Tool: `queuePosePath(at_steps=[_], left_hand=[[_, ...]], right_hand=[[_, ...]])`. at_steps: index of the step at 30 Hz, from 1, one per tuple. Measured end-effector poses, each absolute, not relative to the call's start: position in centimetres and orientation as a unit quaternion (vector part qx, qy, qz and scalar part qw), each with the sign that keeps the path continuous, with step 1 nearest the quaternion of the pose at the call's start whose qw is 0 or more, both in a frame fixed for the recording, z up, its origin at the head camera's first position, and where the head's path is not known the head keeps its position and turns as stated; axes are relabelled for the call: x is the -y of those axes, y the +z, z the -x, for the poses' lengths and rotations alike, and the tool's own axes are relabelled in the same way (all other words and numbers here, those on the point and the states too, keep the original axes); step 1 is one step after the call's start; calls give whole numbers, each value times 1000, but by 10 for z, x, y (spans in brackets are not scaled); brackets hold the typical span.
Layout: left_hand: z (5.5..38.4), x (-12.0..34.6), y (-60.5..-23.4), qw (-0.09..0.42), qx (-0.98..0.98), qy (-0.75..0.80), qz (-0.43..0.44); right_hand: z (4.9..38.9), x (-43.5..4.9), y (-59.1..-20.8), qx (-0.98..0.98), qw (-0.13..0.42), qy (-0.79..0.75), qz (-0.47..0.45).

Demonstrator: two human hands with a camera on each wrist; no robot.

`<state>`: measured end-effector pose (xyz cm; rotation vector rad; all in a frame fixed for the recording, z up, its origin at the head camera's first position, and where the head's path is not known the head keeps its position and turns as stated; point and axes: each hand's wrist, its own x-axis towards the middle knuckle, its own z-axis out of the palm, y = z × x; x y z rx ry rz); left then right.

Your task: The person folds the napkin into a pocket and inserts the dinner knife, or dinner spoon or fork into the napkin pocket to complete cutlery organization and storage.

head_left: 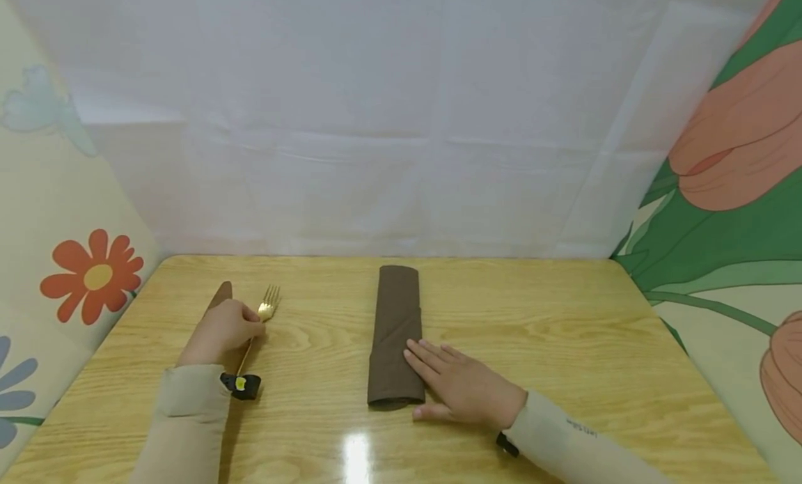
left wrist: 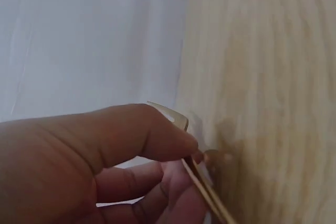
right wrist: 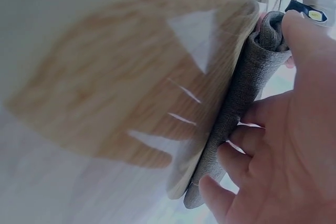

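Observation:
In the head view, my left hand pinches a gold fork by its handle, tines pointing away from me. The left wrist view shows the thumb pressed on the fork, with its head partly hidden behind the thumb. A dark brown thing with a rounded end lies at the left hand, mostly covered by it. Near the table's middle lies a rolled brown cloth napkin, long side pointing away. My right hand rests against its right side, fingers extended onto the cloth.
The wood-grain table has rounded far corners. A white sheet hangs behind it. Painted walls with flowers stand at the left and right.

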<state>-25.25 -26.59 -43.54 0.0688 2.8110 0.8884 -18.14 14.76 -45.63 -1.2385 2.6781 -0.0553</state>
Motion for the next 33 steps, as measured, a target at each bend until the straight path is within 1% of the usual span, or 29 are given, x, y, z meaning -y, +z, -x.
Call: queuePosePath(at_steps=[17, 21, 26, 33], left_hand=[[260, 262, -439, 139, -832, 537, -25], [261, 254, -438, 144, -789, 598, -21], [262, 241, -439, 143, -763, 630, -14], [262, 215, -440, 135, -718, 682, -34]], right_hand=[[181, -148, -454, -904, 95, -10, 416], [181, -149, -454, -904, 97, -13, 416], [180, -149, -452, -902, 101, -17, 420], [181, -149, -453, -898, 102, -17, 427]])
